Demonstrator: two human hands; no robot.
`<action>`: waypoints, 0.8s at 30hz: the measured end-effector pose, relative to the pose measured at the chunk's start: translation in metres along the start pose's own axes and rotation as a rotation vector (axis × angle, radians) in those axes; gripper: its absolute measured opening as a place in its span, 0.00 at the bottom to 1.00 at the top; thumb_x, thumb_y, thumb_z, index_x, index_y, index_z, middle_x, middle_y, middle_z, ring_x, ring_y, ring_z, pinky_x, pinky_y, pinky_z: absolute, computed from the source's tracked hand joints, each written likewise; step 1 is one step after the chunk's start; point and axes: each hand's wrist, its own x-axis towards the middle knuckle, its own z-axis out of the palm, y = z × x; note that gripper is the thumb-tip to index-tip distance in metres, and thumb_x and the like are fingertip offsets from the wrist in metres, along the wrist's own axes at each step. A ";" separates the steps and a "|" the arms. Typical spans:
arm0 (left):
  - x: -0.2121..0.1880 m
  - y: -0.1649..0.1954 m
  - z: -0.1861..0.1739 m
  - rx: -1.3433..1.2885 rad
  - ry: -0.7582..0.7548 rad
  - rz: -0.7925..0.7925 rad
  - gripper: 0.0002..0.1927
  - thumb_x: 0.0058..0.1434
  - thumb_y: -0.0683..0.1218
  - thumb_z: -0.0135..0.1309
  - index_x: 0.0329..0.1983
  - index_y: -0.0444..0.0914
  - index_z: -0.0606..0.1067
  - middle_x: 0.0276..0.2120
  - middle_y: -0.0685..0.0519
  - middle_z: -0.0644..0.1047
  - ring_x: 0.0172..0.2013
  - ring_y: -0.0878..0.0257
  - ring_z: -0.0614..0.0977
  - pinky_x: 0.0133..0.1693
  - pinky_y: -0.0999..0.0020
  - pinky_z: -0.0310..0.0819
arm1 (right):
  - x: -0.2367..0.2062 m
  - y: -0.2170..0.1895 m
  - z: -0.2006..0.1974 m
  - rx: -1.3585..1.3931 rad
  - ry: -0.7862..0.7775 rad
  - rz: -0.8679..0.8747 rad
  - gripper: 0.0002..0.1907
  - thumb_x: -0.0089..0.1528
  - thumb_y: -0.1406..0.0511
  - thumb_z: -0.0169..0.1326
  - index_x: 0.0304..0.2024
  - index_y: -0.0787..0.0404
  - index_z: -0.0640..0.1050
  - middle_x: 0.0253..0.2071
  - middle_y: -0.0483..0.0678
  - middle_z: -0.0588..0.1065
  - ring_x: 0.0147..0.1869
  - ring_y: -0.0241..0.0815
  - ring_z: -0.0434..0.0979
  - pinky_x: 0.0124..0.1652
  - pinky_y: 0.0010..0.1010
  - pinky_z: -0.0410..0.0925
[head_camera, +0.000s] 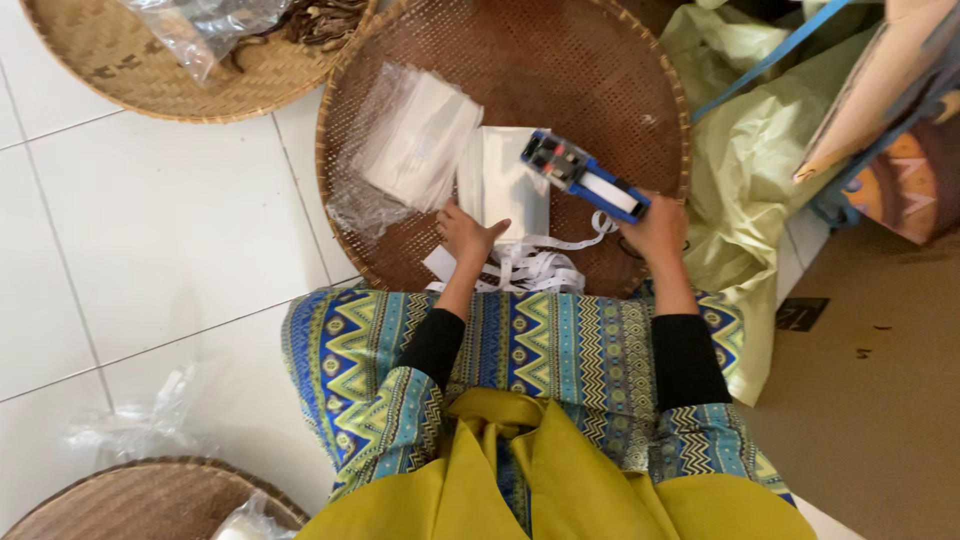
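My right hand (660, 232) grips the blue label gun (583, 176) over the tray (640, 70), while my left hand (466, 236) presses fingers down on a white packet (505, 180)

White floor tiles (170, 220) fill the side toward 9 o'clock. Brown cardboard (880, 420) lies flat toward 4 o'clock. The light is soft.
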 end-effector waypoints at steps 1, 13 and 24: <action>0.002 -0.001 -0.001 -0.040 0.018 -0.018 0.60 0.39 0.62 0.75 0.69 0.38 0.54 0.67 0.37 0.59 0.67 0.40 0.65 0.62 0.48 0.67 | -0.002 0.000 0.004 -0.031 0.047 -0.031 0.21 0.53 0.54 0.70 0.48 0.49 0.85 0.37 0.55 0.81 0.40 0.57 0.82 0.39 0.46 0.73; -0.002 0.006 0.001 -0.103 -0.100 -0.004 0.44 0.39 0.60 0.75 0.58 0.43 0.70 0.48 0.48 0.82 0.48 0.49 0.84 0.51 0.54 0.75 | 0.001 -0.010 0.001 -0.040 0.121 -0.029 0.20 0.52 0.53 0.69 0.47 0.44 0.85 0.35 0.55 0.81 0.41 0.61 0.80 0.38 0.49 0.72; -0.005 -0.031 -0.007 -0.085 -0.120 0.025 0.41 0.45 0.64 0.73 0.53 0.37 0.70 0.48 0.42 0.81 0.49 0.45 0.83 0.51 0.51 0.74 | 0.004 -0.018 0.018 -0.169 -0.109 -0.004 0.25 0.47 0.46 0.71 0.41 0.50 0.86 0.33 0.58 0.81 0.38 0.61 0.82 0.37 0.49 0.73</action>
